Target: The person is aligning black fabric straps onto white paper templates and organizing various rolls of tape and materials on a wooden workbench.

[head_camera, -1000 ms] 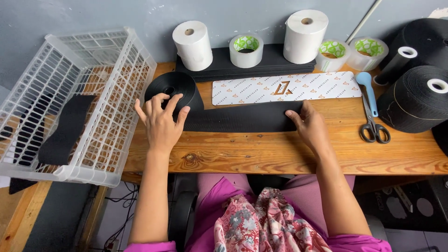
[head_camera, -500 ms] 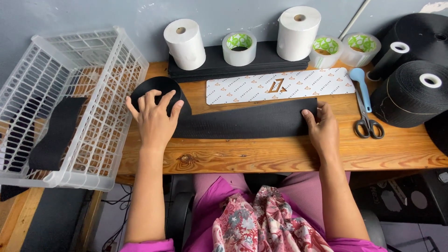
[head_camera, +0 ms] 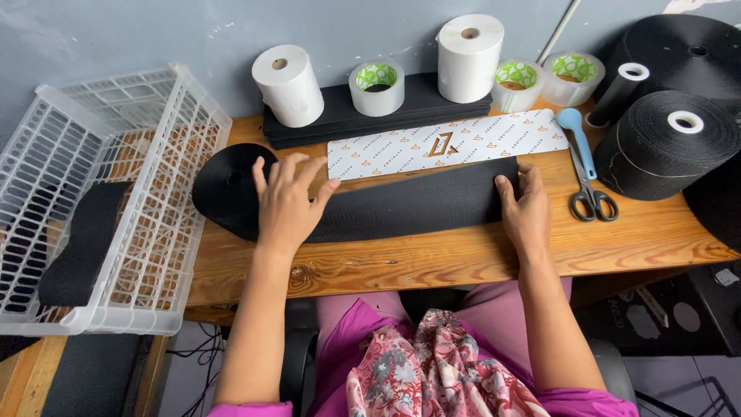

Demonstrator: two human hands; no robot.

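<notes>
While both hands press flat, grip apart | left hand (head_camera: 287, 202), right hand (head_camera: 526, 207) on black strip (head_camera: 417, 207) mid-tabletop | likely light, floppy; pinch ends.

Grey wall (head_camera: 154, 31), wooden table (head_camera: 432, 262), dark floor below, soft daylight

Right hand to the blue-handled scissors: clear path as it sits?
Probably yes. The right hand rests on the end of the black fabric strip, and the blue-handled scissors lie just beside it on bare wooden table, nothing between.
</notes>
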